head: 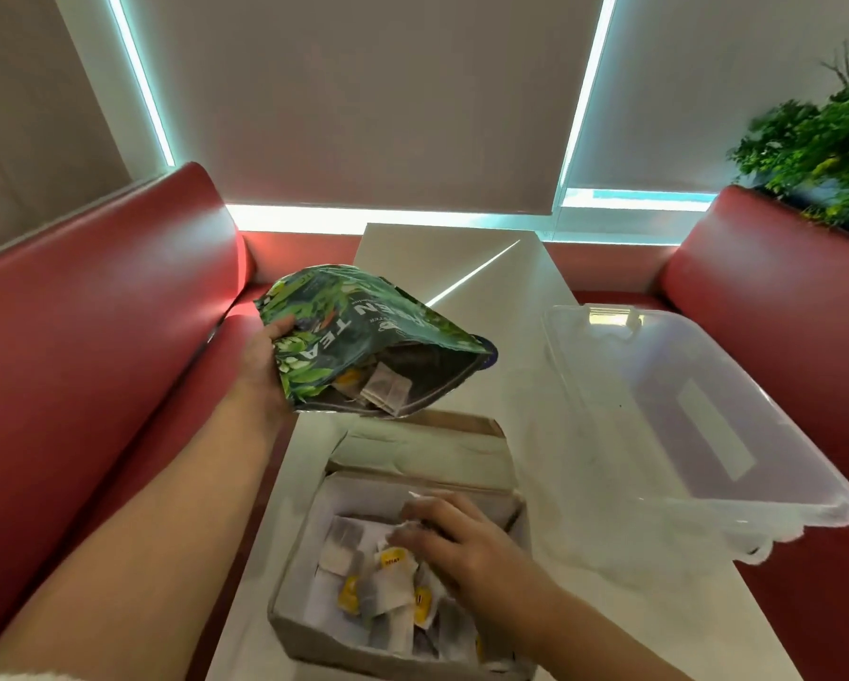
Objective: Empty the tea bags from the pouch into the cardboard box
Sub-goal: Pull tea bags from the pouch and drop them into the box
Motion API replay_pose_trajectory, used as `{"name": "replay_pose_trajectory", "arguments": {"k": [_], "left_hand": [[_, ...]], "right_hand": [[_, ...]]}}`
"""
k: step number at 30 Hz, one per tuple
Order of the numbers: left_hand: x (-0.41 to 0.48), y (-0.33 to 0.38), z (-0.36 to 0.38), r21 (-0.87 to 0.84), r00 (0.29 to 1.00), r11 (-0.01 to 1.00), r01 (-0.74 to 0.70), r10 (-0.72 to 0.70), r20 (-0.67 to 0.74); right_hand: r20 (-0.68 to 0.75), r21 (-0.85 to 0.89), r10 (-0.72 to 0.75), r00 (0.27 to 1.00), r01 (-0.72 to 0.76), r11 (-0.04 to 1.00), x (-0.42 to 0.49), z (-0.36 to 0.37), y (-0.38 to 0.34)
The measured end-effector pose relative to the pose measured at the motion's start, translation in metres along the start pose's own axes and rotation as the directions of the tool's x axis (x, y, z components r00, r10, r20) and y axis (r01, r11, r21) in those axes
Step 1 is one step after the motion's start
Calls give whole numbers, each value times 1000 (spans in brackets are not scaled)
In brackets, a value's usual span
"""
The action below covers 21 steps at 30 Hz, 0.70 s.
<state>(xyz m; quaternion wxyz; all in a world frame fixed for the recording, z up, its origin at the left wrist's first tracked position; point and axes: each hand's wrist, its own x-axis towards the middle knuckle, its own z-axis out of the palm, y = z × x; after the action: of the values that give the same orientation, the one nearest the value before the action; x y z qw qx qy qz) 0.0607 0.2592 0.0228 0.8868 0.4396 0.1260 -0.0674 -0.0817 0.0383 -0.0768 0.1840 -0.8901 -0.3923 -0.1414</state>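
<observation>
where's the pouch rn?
Head view, left of centre: the pouch is held in the air by the left hand, open mouth tilted down toward the far end of the cardboard box.

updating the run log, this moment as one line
left hand: holds green tea pouch tilted toward cardboard box | right hand: in box over tea bags | pouch: not empty

Cardboard box (304, 631) mouth partly covered by right hand (461, 538), pouch (363, 326) held above its far flap, plastic tub (697, 420) close on the right, free tabletop (461, 258) seemingly beyond.
</observation>
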Motion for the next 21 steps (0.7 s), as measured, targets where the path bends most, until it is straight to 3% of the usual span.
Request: {"name": "replay_pose_trajectory", "arguments": {"k": [2, 5, 8, 10, 12, 14, 15, 18, 21], "left_hand": [[-1, -2, 0, 24, 1000, 1000, -16, 16, -2], [-1, -4, -3, 49, 1000, 999, -18, 18, -4], [1, -3, -5, 67, 1000, 998, -8, 8, 0], [0, -3, -3, 86, 1000, 996, -1, 1, 1], [0, -2, -2, 100, 1000, 995, 6, -6, -1], [-1, -2, 1, 99, 1000, 995, 21, -22, 12], [-3, -3, 4, 100, 999, 995, 31, -33, 25], [-7, -5, 10, 120, 997, 991, 60, -65, 41], [-9, -7, 9, 126, 997, 990, 56, -62, 45]], "right_hand": [[47, 1, 27, 999, -27, 1000, 0, 3, 1], [-133, 63, 155, 979, -147, 987, 2, -12, 6], [-409, 163, 300, 862, -255, 953, 11, -36, 15], [-496, 274, 401, 770, -299, 914, 22, -53, 21], [-523, 314, 432, 735, -306, 899, 35, -67, 25], [-469, 353, 465, 751, -323, 878, 48, -80, 31], [-374, 424, 526, 764, -363, 829, 56, -87, 33], [-16, 613, 638, 770, -496, 615, 69, -97, 46], [161, 741, 634, 756, -517, 429, 68, -101, 53]]}}
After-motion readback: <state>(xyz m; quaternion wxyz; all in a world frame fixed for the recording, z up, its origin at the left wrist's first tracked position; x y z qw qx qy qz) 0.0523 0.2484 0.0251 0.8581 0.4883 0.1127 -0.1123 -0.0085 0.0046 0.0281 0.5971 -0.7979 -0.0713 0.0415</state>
